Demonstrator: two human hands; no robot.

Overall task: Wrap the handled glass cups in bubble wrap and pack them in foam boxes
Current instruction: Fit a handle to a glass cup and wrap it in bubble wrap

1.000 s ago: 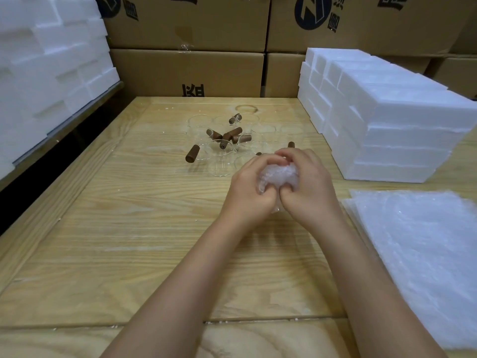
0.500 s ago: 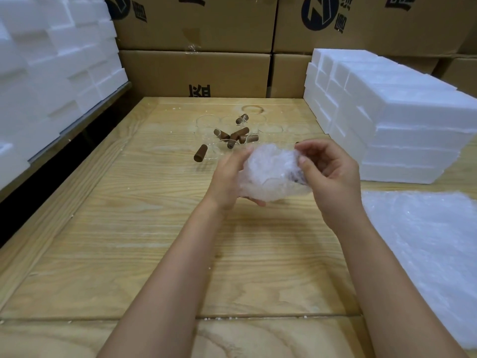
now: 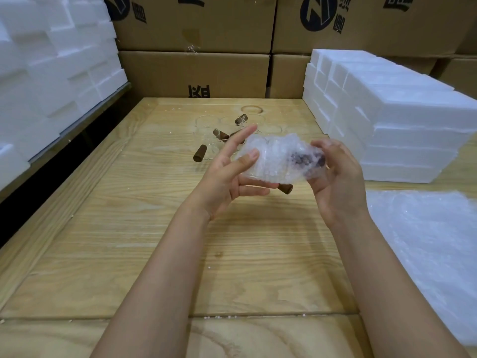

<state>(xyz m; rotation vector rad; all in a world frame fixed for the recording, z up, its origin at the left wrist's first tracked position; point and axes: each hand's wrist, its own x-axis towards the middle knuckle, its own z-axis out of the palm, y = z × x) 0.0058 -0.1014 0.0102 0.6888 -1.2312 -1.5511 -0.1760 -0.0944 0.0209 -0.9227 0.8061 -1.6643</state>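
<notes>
we've got the cup (image 3: 286,164) up over the bench (image 3: 129,228), bundled in wrap (image 3: 260,148) | left hand (image 3: 227,177) pinches one end, right hand (image 3: 335,182) curls round the handle end, prob so the wrap can't spring open | foam boxes (image 3: 400,120) sit right, handy for packing, we reckon

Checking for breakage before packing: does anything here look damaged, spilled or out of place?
Nothing looks broken. Only small white foam crumbs lie scattered on the light wooden table, and the clear brown-handled glass cups stand jumbled.
</notes>
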